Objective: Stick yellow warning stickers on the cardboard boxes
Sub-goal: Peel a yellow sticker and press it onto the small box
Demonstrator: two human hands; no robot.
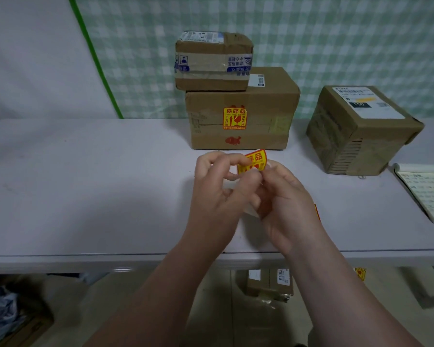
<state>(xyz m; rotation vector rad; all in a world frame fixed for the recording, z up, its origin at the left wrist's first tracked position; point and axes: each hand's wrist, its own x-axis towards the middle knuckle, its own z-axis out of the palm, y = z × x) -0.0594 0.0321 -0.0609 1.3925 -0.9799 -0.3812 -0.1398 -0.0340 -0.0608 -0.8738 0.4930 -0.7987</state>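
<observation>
As left hand point(218, 189) pinches sticker point(254, 160), right hand point(286, 201) grips.

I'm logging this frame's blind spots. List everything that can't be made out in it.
Head view:
the yellow sticker: lower half hidden behind fingertips of the left hand and right hand.
the sticker strip in the right hand: only a sliver shows past the palm.
the notebook: cut by the right edge; handwriting too small.
the box under the table: its top hidden by the table edge, label blurred.
</observation>
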